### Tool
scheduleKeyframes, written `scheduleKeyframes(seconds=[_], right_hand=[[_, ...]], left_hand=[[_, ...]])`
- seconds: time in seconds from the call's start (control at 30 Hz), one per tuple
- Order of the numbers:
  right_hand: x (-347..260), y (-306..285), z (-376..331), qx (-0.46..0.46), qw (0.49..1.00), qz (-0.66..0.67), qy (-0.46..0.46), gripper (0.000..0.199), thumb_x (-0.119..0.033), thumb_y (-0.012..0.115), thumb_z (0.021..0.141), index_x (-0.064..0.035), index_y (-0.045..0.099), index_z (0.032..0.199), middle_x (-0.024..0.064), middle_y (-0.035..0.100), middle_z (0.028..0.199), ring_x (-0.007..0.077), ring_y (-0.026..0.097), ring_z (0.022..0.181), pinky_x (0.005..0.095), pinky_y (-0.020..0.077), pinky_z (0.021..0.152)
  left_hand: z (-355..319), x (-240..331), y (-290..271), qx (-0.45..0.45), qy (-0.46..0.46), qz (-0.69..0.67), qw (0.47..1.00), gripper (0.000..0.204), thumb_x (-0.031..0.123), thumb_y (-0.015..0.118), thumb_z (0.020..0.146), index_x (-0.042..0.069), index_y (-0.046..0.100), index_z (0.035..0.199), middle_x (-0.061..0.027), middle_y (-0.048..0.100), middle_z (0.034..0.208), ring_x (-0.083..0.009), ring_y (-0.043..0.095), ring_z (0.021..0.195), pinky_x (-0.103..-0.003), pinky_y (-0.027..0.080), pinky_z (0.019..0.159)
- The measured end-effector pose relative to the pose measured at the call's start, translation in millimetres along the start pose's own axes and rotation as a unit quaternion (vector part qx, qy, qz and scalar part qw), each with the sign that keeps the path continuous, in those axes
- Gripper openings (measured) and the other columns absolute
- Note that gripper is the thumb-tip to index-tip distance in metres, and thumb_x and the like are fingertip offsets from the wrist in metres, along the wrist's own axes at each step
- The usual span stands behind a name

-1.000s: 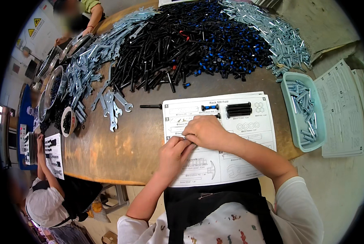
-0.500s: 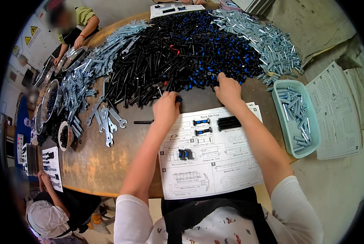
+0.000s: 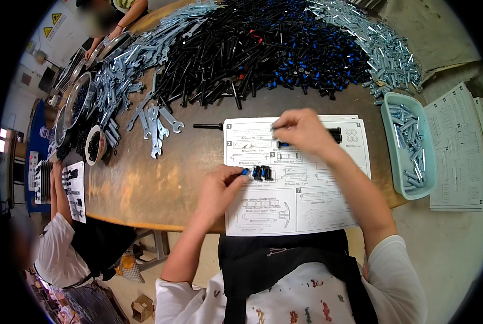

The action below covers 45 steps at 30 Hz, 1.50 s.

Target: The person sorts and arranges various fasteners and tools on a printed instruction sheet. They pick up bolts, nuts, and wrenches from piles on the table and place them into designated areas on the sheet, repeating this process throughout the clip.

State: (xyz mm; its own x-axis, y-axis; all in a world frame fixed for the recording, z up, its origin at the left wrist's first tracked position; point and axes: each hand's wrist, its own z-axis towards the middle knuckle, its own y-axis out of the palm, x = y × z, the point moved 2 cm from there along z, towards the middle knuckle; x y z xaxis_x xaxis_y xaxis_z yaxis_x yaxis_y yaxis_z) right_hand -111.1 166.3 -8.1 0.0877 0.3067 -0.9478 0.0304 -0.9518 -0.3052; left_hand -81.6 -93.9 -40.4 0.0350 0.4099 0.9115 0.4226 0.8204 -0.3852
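Observation:
My left hand (image 3: 220, 190) pinches a short black bolt with a blue band (image 3: 245, 171) over the printed picture sheet (image 3: 263, 221). Right beside its fingertips, a pair of short black bolts (image 3: 262, 173) stands on the paper. My right hand (image 3: 305, 130) is closed above the sheet's upper part, its fingertips blurred around a small dark thing too smeared to name. Partly under that hand lies a longer blue-banded bolt (image 3: 282, 144). Long black bolts (image 3: 335, 135) stick out past its far side. Left of the sheet, a black bolt (image 3: 207, 127) lies on the table.
Heaps of black bolts (image 3: 209, 65), blue-banded bolts (image 3: 322, 59), silver sleeves (image 3: 387, 59) and wrenches (image 3: 155, 127) spread across the table (image 3: 144, 200). A mint tray (image 3: 431, 156) of sleeves stands right. A white bowl (image 3: 102, 148) sits left. Two other people work at the left.
Both hands have drawn back from the bolt heap to the sheet, the left with a short bolt. Another short bolt seems to stand by the others. The view has shifted.

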Motion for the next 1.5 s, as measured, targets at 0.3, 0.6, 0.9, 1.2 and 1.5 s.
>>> scheduleKeyframes(seconds=[0.3, 0.6, 0.9, 1.2, 1.5], right_hand=[[-5.8, 76.5, -26.8, -0.001, 0.918, -0.321, -0.234, 0.016, -0.023, 0.065, 0.082, -0.0090, 0.070, 0.075, 0.0078, 0.063, 0.078, 0.0288, 0.064, 0.078, 0.0427, 0.0513, 0.066], [25.6, -41.9, 24.5, 0.217, 0.891, -0.370, -0.150, 0.023, -0.011, 0.054, 0.089, -0.0109, 0.073, 0.102, 0.0128, 0.072, 0.086, 0.0306, 0.070, 0.076, 0.0436, 0.0560, 0.066], [52.3, -61.9, 83.9, 0.226, 0.860, -0.454, -0.055, 0.026, -0.012, 0.068, 0.078, -0.0001, 0.055, 0.098, 0.0198, 0.070, 0.082, 0.0379, 0.070, 0.077, 0.0480, 0.0553, 0.068], [33.8, -61.6, 31.2, 0.131, 0.975, -0.179, -0.007, 0.021, -0.013, 0.068, 0.078, -0.0022, 0.073, 0.096, 0.0127, 0.072, 0.079, 0.0232, 0.070, 0.077, 0.0328, 0.0545, 0.072], [-25.5, 71.5, -7.1, -0.026, 0.987, -0.118, -0.102, 0.014, -0.016, 0.069, 0.079, -0.0054, 0.074, 0.085, 0.0091, 0.073, 0.080, 0.0188, 0.068, 0.067, 0.0304, 0.0522, 0.062]], left_hand=[[-13.4, -5.5, 15.8, 0.038, 0.008, -0.086, 0.996, 0.021, 0.001, 0.068, 0.090, 0.003, 0.055, 0.105, -0.0039, 0.065, 0.092, -0.0104, 0.062, 0.082, -0.026, 0.051, 0.073], [79.7, 59.2, 9.1, 0.064, 0.152, 0.113, 0.980, 0.023, 0.019, 0.066, 0.093, 0.001, 0.067, 0.106, -0.0107, 0.068, 0.089, -0.0191, 0.064, 0.071, -0.029, 0.050, 0.064], [226.9, 54.4, 53.8, 0.125, 0.170, 0.298, 0.931, 0.022, 0.021, 0.071, 0.085, 0.006, 0.069, 0.100, -0.0131, 0.070, 0.090, -0.0326, 0.068, 0.080, -0.043, 0.052, 0.073], [101.5, 48.0, -42.5, -0.157, 0.006, 0.099, 0.983, 0.008, 0.007, 0.070, 0.089, -0.001, 0.068, 0.089, 0.0010, 0.066, 0.080, -0.0053, 0.058, 0.071, -0.022, 0.048, 0.064], [16.6, 2.6, -18.2, -0.058, -0.021, 0.079, 0.995, 0.015, 0.010, 0.062, 0.093, -0.003, 0.065, 0.099, -0.0085, 0.069, 0.081, -0.0135, 0.065, 0.071, -0.027, 0.050, 0.064]])
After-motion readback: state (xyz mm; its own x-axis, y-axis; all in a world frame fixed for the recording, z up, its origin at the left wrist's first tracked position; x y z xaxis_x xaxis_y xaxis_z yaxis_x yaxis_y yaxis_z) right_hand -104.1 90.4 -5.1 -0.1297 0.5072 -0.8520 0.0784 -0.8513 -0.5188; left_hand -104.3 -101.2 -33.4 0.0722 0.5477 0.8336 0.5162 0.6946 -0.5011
